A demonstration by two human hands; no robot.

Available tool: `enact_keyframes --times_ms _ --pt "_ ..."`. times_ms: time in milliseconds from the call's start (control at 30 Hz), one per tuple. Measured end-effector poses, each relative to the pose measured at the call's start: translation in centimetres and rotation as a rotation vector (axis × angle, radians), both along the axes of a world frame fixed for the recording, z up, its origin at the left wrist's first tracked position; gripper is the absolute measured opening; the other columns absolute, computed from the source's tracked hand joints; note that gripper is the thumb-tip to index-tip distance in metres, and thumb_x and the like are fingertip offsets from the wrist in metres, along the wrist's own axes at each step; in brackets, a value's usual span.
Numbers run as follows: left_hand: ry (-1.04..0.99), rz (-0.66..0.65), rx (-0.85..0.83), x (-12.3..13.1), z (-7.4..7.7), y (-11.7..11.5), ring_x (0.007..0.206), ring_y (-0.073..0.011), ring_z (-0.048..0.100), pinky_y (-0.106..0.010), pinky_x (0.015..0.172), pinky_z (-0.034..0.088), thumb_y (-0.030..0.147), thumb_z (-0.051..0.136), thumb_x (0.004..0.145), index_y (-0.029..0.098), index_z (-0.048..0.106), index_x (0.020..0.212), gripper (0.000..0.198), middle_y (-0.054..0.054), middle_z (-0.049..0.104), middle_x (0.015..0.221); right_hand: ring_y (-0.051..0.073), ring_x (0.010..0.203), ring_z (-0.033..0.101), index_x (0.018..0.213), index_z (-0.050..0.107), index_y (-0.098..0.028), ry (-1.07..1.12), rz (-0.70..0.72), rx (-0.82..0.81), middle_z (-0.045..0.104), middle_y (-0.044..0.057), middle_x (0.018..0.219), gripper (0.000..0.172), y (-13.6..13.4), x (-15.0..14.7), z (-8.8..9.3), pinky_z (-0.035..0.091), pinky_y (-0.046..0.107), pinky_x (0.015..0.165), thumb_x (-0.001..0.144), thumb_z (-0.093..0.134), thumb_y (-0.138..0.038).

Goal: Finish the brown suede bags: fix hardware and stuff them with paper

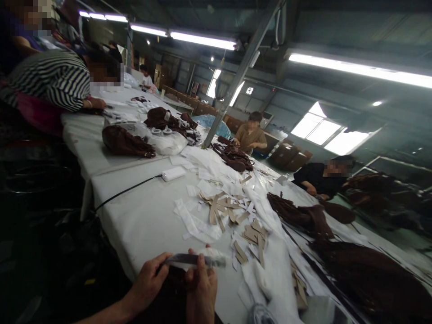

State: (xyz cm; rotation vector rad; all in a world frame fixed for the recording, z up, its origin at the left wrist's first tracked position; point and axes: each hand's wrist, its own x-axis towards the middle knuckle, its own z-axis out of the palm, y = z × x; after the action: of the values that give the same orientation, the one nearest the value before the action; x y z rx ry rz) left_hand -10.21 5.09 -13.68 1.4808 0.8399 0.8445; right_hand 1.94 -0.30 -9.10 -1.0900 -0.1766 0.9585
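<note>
- Dark strip (185,258), blurred and with what looks like clear film about its right part, is up in both hands, over the near edge of the white table (135,207).
- Left hand (151,278) pinches the strip's left end between thumb and fingers; a light, firm pinch should serve, since a hard squeeze could crease a thin piece.
- Right hand (203,282) grasps it farther along, one finger across the front and fingertips showing behind; pressing flat there should stop it twisting.
- Level is best: the strip lies nearly straight between the hands, and a gentle, even pull would hold it so.
- Loose film probably clings and wrinkles, so smoothing it outward from the pinched end seems wise.
- Tan scraps (219,208) and white offcuts (194,222) litter the table ahead; working on the bare cloth to their left would avoid picking up stray bits.
</note>
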Motion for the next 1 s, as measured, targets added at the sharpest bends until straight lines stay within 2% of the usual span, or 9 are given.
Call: enact_keyframes --times_ms 67,133,233,300,467,567,733,833,1000 --pt "0.015 0.022 0.01 0.0 -0.5 0.0 0.1 -0.0262 0.064 -0.033 0.091 0.049 0.037 0.049 0.087 0.019 0.069 0.106 0.033 -0.007 0.072 0.106 0.002 0.044 0.036 0.132 0.04 -0.021 -0.032 -0.018 -0.014 0.07 0.001 0.081 0.079 -0.1 0.1 0.3 0.025 0.018 0.044 0.07 0.073 -0.055" --pt "0.034 0.062 0.014 -0.1 -0.9 0.0 0.103 -0.0268 0.064 -0.034 0.094 0.048 0.038 0.05 0.086 0.018 0.069 0.106 0.033 -0.008 0.071 0.108 0.002 0.043 0.033 0.125 0.048 -0.016 -0.116 -0.015 -0.048 0.067 0.0 0.071 0.07 -0.3 0.2 0.3 0.022 0.018 0.043 0.072 0.07 -0.057" --pt "0.059 0.069 0.01 -0.2 -1.2 -0.1 0.103 -0.0269 0.064 -0.035 0.095 0.048 0.038 0.05 0.086 0.018 0.068 0.108 0.035 -0.008 0.071 0.109 0.003 0.043 0.031 0.107 0.059 -0.011 -0.232 -0.047 -0.102 0.054 -0.007 0.053 0.058 -0.7 0.5 0.0 0.021 0.018 0.043 0.074 0.068 -0.058" --pt "0.074 0.071 0.004 -0.2 -1.2 -0.4 0.105 -0.0269 0.064 -0.035 0.095 0.048 0.039 0.049 0.087 0.018 0.068 0.108 0.036 -0.008 0.071 0.11 0.004 0.043 0.032 0.105 0.06 -0.012 -0.25 -0.074 -0.123 0.046 -0.01 0.049 0.058 -1.1 0.6 -0.2 0.021 0.018 0.042 0.073 0.068 -0.059" --pt "0.076 0.074 -0.003 -0.1 -1.4 -2.5 0.112 -0.0272 0.061 -0.033 0.095 0.049 0.042 0.047 0.089 0.018 0.067 0.112 0.038 -0.007 0.069 0.115 0.004 0.043 0.033 0.115 0.055 -0.015 -0.175 -0.137 -0.127 0.056 -0.007 0.055 0.066 -2.1 0.6 -0.2 0.026 0.018 0.043 0.072 0.065 -0.064" --pt "0.076 0.067 -0.014 0.2 -1.9 -3.8 0.114 -0.0279 0.059 -0.034 0.098 0.048 0.043 0.046 0.089 0.018 0.067 0.112 0.04 -0.007 0.069 0.116 0.004 0.042 0.032 0.112 0.056 -0.014 -0.124 -0.168 -0.121 0.062 -0.003 0.059 0.067 -2.8 1.1 0.1 0.026 0.018 0.042 0.072 0.061 -0.068" --pt "0.12 0.084 -0.034 0.0 -3.3 -4.4 0.116 -0.0296 0.058 -0.037 0.101 0.046 0.049 0.052 0.085 0.016 0.067 0.113 0.046 -0.009 0.069 0.116 0.003 0.04 0.03 0.085 0.058 -0.015 -0.122 -0.198 -0.134 0.041 -0.012 0.043 0.057 -4.0 2.6 0.2 0.023 0.015 0.039 0.063 0.071 -0.066" --pt "0.134 0.061 -0.023 -0.1 -3.7 -4.3 0.114 -0.0293 0.06 -0.037 0.1 0.047 0.053 0.053 0.084 0.016 0.067 0.112 0.048 -0.01 0.07 0.114 0.002 0.039 0.031 0.071 0.051 -0.018 -0.065 -0.249 -0.141 0.041 -0.012 0.045 0.054 -4.3 3.2 -0.2 0.023 0.015 0.037 0.057 0.076 -0.064" --pt "0.118 0.049 0.02 -0.5 -4.2 -4.4 0.11 -0.03 0.062 -0.037 0.098 0.048 0.054 0.056 0.082 0.018 0.069 0.107 0.045 -0.01 0.071 0.112 0.001 0.04 0.033 0.079 0.052 -0.019 -0.055 -0.307 -0.108 0.043 -0.013 0.053 0.055 -5.0 3.8 0.0 0.026 0.014 0.036 0.055 0.079 -0.061"
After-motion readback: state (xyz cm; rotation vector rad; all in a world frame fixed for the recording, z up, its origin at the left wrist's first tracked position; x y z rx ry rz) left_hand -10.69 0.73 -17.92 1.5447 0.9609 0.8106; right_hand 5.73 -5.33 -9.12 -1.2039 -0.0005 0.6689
